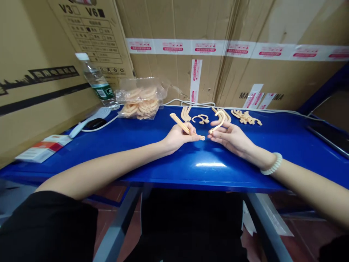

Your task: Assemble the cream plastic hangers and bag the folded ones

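Note:
My left hand (pixel 178 137) is closed around a straight beige plastic strip (pixel 185 127) that sticks out on both sides of the fingers. My right hand (pixel 230 137), palm up, pinches a curved beige plastic piece (pixel 219 121) between thumb and fingers. The two pieces' ends almost meet above the blue table (pixel 152 149). Behind the hands lie more beige parts: a small bundle of curved strips (pixel 186 113), a C-shaped clip (pixel 200 118) and a loose pile (pixel 246 117). A white bead bracelet (pixel 272 164) circles my right wrist.
A clear bag of beige parts (pixel 141 98) and a water bottle (pixel 96 80) stand at the back left. A black mouse (pixel 95 123), a white cable (pixel 103 125) and a red-and-white box (pixel 43 147) lie left. Cardboard boxes (pixel 218 47) wall the back.

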### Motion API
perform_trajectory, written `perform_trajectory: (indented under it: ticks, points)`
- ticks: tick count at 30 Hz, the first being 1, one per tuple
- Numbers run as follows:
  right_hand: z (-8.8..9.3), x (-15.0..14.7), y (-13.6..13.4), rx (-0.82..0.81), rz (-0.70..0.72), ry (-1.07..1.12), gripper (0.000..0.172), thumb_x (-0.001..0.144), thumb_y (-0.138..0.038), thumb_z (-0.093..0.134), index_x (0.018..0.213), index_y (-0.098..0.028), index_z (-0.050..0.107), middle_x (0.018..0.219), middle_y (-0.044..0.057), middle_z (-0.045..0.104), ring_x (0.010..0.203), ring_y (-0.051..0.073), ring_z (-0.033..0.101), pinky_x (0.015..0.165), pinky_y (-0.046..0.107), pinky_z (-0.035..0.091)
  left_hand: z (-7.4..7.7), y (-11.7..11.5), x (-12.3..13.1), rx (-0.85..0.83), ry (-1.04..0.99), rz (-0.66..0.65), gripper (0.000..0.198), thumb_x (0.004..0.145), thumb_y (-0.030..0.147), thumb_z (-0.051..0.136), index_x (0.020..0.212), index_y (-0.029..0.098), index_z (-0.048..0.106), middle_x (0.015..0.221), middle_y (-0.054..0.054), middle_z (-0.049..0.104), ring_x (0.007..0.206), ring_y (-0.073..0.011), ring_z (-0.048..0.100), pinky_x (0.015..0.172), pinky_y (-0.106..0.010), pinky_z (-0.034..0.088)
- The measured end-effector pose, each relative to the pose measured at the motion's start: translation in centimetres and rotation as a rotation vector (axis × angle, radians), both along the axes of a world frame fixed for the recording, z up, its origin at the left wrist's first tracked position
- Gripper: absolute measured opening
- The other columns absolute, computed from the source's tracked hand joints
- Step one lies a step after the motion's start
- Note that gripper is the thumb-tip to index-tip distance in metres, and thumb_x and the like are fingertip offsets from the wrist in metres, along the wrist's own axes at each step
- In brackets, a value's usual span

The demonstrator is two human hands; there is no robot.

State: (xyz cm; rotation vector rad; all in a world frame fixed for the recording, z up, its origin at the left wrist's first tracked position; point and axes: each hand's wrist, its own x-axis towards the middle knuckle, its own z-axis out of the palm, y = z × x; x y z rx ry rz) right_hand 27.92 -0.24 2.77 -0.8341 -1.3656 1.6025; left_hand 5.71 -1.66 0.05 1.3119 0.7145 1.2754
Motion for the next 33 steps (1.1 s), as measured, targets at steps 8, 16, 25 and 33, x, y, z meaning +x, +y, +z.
perform_trajectory:
  ticks: [8,16,25,33]
  points:
    - [-0.4,-0.1,-0.4,-0.078,0.202,-0.028,0.028,0.069,-0.027,0.093,0.086,-0.015,0.074,0.089,0.006,0.079,0.090,0.018,0.076,0.088,0.029,0.063,0.0,-0.5,0.1,0.107,0.149,0.044,0.037,0.061,0.027,0.090,0.063,0.015,0.055,0.069,0.002,0.063,0.072,-0.0146,0.068,0.069,-0.027,0.051]
    - [-0.2,-0.3,-0.5,-0.071,0.215,-0.059,0.029,0.069,-0.028,0.093,0.085,-0.015,0.074,0.090,0.007,0.078,0.084,0.020,0.077,0.087,0.032,0.065,0.6,-1.5,-0.2,0.237,0.272,0.044,0.030,0.068,0.024,0.085,0.062,0.017,0.056,0.074,-0.002,0.069,0.076,-0.0175,0.071,0.071,-0.030,0.055]
    - [0.1,-0.4,-0.7,-0.047,0.229,-0.094,0.033,0.066,-0.031,0.095,0.080,-0.016,0.069,0.081,0.006,0.078,0.076,0.020,0.077,0.077,0.031,0.065,1.0,-1.7,-0.3,0.404,0.386,0.067,0.029,0.071,0.023,0.082,0.058,0.017,0.056,0.074,-0.003,0.064,0.074,-0.0181,0.068,0.069,-0.030,0.053]
    - [-0.5,-1.2,-1.1,0.103,0.103,-0.139,0.035,0.064,-0.032,0.093,0.075,-0.018,0.064,0.068,0.003,0.074,0.064,0.016,0.072,0.063,0.026,0.058,0.5,-1.3,-0.3,0.404,0.415,0.059,0.029,0.072,0.027,0.082,0.059,0.017,0.058,0.075,-0.003,0.065,0.073,-0.0167,0.067,0.070,-0.029,0.052]
